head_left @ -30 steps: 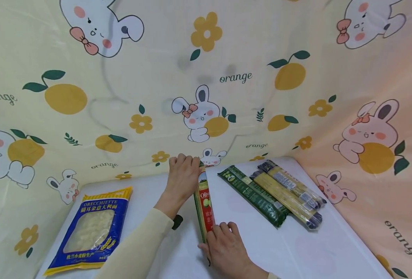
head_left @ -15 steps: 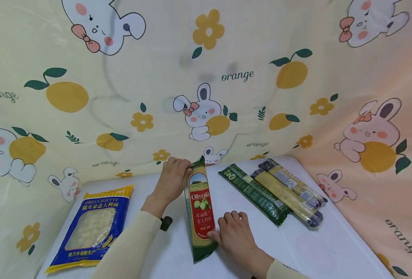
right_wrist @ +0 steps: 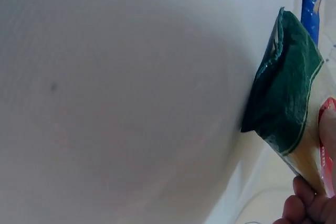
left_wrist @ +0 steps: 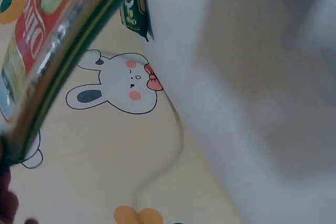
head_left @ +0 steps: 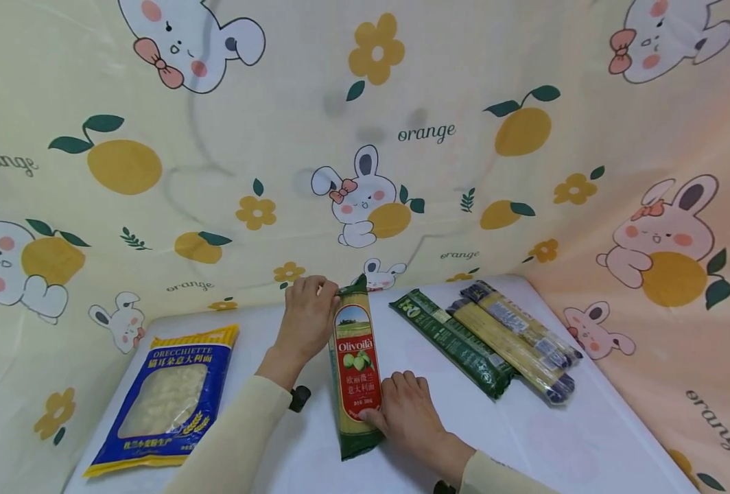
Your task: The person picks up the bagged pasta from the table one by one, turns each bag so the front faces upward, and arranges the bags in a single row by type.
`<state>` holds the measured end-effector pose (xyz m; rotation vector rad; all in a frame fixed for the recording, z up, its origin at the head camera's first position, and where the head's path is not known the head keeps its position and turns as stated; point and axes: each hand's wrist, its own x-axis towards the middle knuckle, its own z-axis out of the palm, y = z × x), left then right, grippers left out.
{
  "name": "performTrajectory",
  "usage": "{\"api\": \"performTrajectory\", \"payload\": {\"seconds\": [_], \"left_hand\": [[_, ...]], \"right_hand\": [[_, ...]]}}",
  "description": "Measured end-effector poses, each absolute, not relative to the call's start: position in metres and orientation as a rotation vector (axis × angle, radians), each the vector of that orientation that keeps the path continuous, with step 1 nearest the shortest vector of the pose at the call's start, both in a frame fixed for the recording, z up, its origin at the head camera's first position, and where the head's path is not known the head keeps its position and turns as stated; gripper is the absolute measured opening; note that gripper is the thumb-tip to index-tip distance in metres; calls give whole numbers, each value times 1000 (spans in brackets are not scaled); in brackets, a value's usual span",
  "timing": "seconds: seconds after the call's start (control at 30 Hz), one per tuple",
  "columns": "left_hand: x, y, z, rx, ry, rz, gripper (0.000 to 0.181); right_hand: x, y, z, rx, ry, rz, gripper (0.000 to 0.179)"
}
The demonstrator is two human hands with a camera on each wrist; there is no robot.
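A long spaghetti packet [head_left: 357, 374] with green ends and a red Olivoila label lies lengthwise at the middle of the table, label toward me. At its far end my left hand [head_left: 306, 315] pinches the green wrapper. My right hand [head_left: 409, 415] grips the near right edge, thumb over the label. In the left wrist view the spaghetti packet [left_wrist: 52, 51] crosses the upper left corner, and only a little of the left hand [left_wrist: 8, 200] shows. The right wrist view has the packet's green near end [right_wrist: 286, 87] above the table, with the right hand's fingers [right_wrist: 302, 208] curled under the edge.
To the left lies a blue and yellow orecchiette bag [head_left: 164, 398]. On the right are a green spaghetti packet [head_left: 454, 343] and two clear-wrapped noodle packs [head_left: 510, 350], [head_left: 525, 322] side by side. A patterned cloth [head_left: 248, 137] rises behind the white table [head_left: 464, 453].
The spaghetti packet has turned from its narrow side to show its full label. My left hand moved slightly left with it, and my right thumb came onto the front.
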<state>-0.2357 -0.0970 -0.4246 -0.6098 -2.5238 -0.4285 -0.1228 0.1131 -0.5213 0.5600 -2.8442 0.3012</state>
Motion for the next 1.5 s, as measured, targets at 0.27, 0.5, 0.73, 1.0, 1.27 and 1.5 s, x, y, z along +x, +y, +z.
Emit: {"api": "performTrajectory", "payload": {"seconds": [0.27, 0.5, 0.73, 1.0, 1.27, 1.5], "left_hand": [[-234, -101, -431, -525, -2529, -151, 7], [-236, -113, -438, -518, -2557, -55, 3], [-239, -116, -455, -502, -2632, 6, 11], [-242, -122, -476, -472, -2697, 29, 11], [-245, -126, -484, -486, -2701, 6, 7], [-244, -120, -485, -449, -2693, -72, 7]], "right_hand": [[-114, 101, -514, 526, -2954, 391, 54], [-106, 89, -505, 572, -2986, 393, 53], [-103, 81, -505, 600, -3037, 405, 56], [-100, 77, -508, 631, -3041, 354, 57], [-101, 78, -515, 684, -2862, 67, 60], [-103, 82, -521, 674, -2870, 21, 59]]}}
